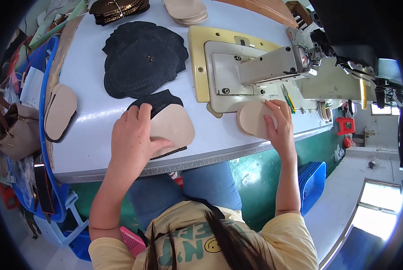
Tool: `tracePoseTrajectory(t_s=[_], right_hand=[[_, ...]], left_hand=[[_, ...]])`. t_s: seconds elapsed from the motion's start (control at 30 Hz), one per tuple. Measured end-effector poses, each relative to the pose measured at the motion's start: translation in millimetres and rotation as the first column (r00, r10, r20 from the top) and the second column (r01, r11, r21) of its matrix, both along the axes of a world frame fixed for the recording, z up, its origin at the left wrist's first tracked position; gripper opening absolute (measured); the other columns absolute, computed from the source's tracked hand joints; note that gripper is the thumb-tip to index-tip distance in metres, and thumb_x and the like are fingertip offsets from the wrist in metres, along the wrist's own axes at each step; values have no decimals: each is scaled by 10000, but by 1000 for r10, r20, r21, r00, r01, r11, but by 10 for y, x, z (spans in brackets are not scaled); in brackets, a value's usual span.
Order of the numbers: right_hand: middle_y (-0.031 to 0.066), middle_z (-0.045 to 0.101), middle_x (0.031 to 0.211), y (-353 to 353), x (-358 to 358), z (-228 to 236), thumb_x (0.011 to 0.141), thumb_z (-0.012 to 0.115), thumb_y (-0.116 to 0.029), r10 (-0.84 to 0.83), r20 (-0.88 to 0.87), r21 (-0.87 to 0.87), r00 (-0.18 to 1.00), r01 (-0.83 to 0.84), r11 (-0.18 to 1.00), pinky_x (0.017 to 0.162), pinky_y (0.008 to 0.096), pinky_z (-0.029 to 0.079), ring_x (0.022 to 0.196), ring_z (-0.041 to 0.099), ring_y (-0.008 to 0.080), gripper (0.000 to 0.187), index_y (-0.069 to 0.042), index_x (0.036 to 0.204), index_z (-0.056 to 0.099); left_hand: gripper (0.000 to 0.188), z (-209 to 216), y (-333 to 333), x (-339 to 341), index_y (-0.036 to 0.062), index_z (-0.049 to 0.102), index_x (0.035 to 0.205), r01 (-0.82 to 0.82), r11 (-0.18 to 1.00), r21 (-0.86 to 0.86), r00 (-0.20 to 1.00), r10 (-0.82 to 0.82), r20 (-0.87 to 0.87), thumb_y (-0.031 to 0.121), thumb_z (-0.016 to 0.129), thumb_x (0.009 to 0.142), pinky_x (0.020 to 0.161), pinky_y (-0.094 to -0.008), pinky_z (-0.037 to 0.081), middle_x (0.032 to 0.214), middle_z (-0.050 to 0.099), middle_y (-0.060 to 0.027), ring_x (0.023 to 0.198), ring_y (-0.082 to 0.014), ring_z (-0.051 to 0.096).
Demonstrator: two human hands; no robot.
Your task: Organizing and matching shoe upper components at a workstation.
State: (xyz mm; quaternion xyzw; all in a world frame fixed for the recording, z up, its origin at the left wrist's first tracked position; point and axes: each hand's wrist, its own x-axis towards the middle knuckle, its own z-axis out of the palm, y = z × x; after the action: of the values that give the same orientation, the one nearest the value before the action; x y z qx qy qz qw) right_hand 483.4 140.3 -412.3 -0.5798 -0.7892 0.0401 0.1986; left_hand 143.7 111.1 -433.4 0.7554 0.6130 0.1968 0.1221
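Observation:
My left hand (131,135) is closed on a beige insole-shaped piece (174,123), its thumb lying across the face. Black fabric (165,97) shows along the upper and lower edges of that piece. To the right, my right hand (280,128) grips the edge of a small stack of beige insole-shaped pieces (251,119) between thumb and fingers, on the table beside the sewing machine. A heap of black cut pieces (143,56) with stitched edges lies beyond my left hand. The sewing machine's pale arm (273,66) reaches over its bed.
Green-handled snips (287,99) lie by the machine. More beige pieces (188,10) and a dark shiny bundle (118,10) sit at the far side. Another beige and black pair (61,112) rests at the left edge, next to a blue bin (44,94). A ruler strip (183,163) lines the near edge.

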Motion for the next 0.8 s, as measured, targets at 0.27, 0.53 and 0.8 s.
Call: tracePoseTrajectory(t_s=[0.27, 0.53, 0.8], right_hand=[[169, 528, 1095, 38, 16, -102, 847, 529, -1, 12, -28, 42, 1000, -11, 999, 916, 389, 410, 1019, 516, 340, 295, 2, 1138, 575], [159, 573, 1036, 13, -8, -182, 857, 534, -8, 12, -34, 159, 999, -7, 987, 890, 394, 434, 987, 547, 328, 268, 16, 1116, 601], [123, 566, 868, -70, -59, -176, 787, 659, -52, -128, 83, 290, 988, 99, 952, 789, 391, 435, 847, 536, 302, 123, -2, 808, 549]], left_hand=[[108, 155, -131, -129, 14, 559, 914, 131, 957, -258, 648, 115, 753, 3, 609, 819, 706, -228, 425, 800, 597, -66, 746, -113, 565], [354, 372, -194, -1260, 3, 569, 1129, -320, 938, 133, 906, 262, 333, 53, 635, 785, 881, -304, 418, 1087, 585, -90, 1006, -174, 549], [521, -168, -523, -103, 85, 592, 1152, 231, 969, 88, 972, -234, 25, 288, 747, 698, 1032, -564, 291, 1305, 463, -154, 1258, -353, 404]])
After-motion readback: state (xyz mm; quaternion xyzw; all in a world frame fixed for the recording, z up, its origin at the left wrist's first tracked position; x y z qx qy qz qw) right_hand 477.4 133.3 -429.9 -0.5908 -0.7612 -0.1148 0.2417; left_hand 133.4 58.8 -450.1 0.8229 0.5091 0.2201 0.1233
